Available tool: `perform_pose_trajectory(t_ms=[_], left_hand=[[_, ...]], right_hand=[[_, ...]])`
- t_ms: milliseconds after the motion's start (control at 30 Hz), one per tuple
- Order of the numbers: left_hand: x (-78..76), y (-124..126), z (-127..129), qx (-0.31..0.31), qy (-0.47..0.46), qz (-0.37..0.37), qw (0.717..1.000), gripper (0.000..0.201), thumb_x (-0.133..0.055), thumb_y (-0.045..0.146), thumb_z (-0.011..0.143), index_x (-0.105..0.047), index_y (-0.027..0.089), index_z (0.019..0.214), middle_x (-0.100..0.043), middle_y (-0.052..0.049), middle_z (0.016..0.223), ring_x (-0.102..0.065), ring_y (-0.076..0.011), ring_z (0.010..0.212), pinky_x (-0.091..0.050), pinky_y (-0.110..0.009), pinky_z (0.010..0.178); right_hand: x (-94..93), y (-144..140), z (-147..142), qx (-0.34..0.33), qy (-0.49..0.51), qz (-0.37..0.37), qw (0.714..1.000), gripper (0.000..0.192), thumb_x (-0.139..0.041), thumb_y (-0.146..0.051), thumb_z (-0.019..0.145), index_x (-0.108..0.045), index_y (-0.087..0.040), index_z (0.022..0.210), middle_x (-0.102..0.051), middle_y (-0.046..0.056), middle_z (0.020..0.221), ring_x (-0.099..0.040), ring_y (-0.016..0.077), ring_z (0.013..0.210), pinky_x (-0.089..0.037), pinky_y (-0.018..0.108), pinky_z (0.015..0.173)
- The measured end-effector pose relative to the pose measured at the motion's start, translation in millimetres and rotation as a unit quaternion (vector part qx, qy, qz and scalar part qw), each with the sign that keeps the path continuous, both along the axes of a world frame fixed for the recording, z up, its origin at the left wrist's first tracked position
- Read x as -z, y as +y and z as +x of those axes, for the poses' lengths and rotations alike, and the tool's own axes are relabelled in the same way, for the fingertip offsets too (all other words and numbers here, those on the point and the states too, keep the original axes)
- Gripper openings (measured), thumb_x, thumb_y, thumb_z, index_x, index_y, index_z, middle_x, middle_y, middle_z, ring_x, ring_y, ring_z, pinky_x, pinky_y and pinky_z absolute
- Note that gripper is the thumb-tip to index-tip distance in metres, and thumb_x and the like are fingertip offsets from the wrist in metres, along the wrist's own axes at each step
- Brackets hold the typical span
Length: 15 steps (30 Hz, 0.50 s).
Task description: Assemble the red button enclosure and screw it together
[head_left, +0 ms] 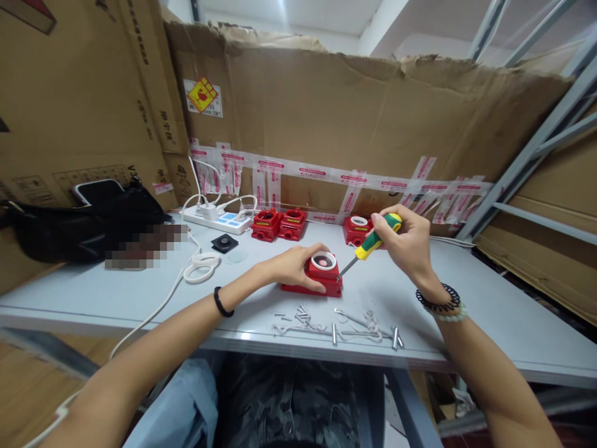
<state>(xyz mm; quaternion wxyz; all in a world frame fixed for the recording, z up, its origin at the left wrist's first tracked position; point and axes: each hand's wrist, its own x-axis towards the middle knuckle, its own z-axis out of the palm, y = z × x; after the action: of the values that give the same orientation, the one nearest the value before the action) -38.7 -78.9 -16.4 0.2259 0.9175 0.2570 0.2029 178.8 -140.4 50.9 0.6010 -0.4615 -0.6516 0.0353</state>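
Red box point(321, 277) sits near the front middle of the grey table point(489, 311), with a white ring on its top face. Cardboard sheets point(349, 106) patched with printed tape wall in the back of the table, and a black bag point(79, 227) lies at the far left. A white power strip point(217, 219) with plugged cables rests by the back wall, and three more red boxes point(278, 224) stand in a row beyond the one being worked on.

The left hand point(291, 266) lies over the box's left side, fingers curled around it and pressing it to the table. The right hand point(405, 242) is closed around the yellow-green handle of a screwdriver point(370, 244), whose tip meets the box's right edge. Loose screws point(303, 316) and metal bits lie scattered just in front of the box.
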Motion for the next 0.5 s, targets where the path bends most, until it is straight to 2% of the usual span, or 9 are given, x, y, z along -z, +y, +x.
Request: perform_pose_trajectory(t_ms=[133,233,367,500], left_hand=[[-0.9,-1.4,0.4,0.003,-0.002,0.0,1.0,0.071,-0.075,0.051,0.062,-0.046,0.023,0.12,-0.065,-0.006,0.103,-0.062,-0.0231,0.091,-0.046,-0.03,0.077],[-0.3,-1.0,1.0,0.009,-0.006,0.003,1.0,0.069,-0.075,0.05,0.062,-0.047,0.023,0.119,-0.066,-0.006,0.101,-0.062,-0.0226,0.089,-0.047,-0.03,0.076],[1.9,1.0,1.1,0.012,-0.016,0.006,1.0,0.068,-0.076,0.048,0.061,-0.048,0.023,0.118,-0.066,-0.005,0.1,-0.062,-0.0222,0.087,-0.047,-0.03,0.075],[2.1,1.2,0.6,0.006,-0.01,0.002,1.0,0.07,-0.077,0.048,0.061,-0.047,0.023,0.12,-0.066,-0.005,0.101,-0.062,-0.0223,0.088,-0.046,-0.03,0.076]], right_hand=[[-3.5,-2.5,-4.1,-0.01,-0.04,0.014,0.999,0.016,-0.064,-0.032,0.078,-0.057,-0.019,0.07,-0.056,-0.003,0.055,-0.05,0.009,0.046,-0.041,0.02,0.041],[-6.5,-8.0,-8.4,-0.007,-0.09,0.028,0.995,0.016,-0.063,-0.032,0.079,-0.057,-0.019,0.071,-0.053,-0.004,0.054,-0.046,0.0079,0.047,-0.039,0.02,0.042],[-8.6,-19.9,-13.4,-0.002,-0.168,0.067,0.984,0.016,-0.061,-0.03,0.08,-0.056,-0.02,0.07,-0.049,-0.006,0.051,-0.04,0.0064,0.044,-0.032,0.02,0.041],[-9.6,-27.7,-16.3,-0.002,-0.227,0.096,0.969,0.014,-0.058,-0.027,0.082,-0.056,-0.02,0.07,-0.049,-0.007,0.048,-0.037,0.0053,0.04,-0.032,0.02,0.041]])
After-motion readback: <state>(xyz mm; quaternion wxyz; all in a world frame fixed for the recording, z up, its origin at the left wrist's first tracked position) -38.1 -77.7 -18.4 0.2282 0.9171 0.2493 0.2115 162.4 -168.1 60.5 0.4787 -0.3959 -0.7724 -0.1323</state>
